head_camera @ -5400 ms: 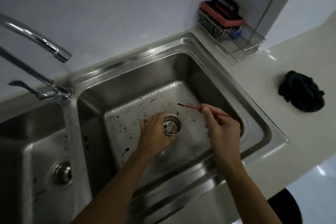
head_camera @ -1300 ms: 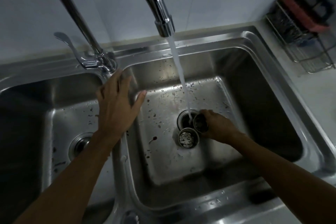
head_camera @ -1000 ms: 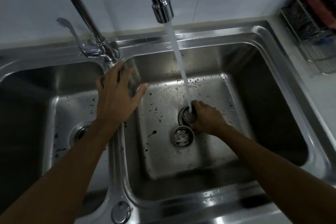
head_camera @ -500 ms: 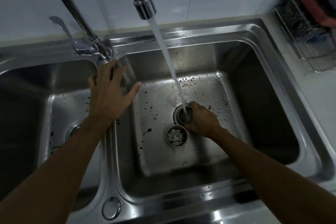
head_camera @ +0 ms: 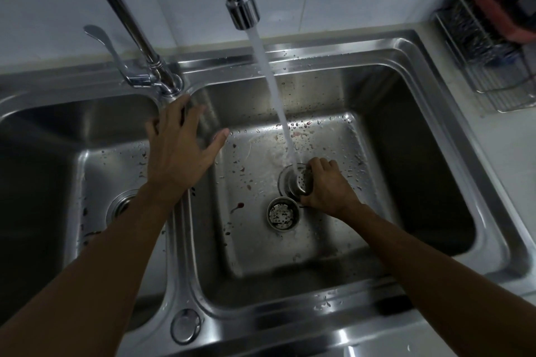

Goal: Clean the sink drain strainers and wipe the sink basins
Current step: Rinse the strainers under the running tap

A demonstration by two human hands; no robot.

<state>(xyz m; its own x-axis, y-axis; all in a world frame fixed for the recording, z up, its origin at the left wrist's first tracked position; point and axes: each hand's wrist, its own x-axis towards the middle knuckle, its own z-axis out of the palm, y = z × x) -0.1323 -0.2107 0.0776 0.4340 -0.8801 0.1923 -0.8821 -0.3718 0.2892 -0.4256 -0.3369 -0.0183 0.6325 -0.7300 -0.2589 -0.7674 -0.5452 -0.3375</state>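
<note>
A person's right hand (head_camera: 327,188) curls around a strainer (head_camera: 300,182) under the tap's stream (head_camera: 275,101) over the right basin (head_camera: 290,255) drain; the left hand (head_camera: 177,151) rests, fingers spread, on the divider (head_camera: 179,240). A second strainer (head_camera: 282,214) sits just nearer.

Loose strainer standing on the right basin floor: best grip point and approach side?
Pinch the strainer across its round rim, coming straight down from above, probably with the left hand, which is free. It stands upright, mouth up, so the rim is exposed; the right hand, holding the other strainer, crowds its far right side.
</note>
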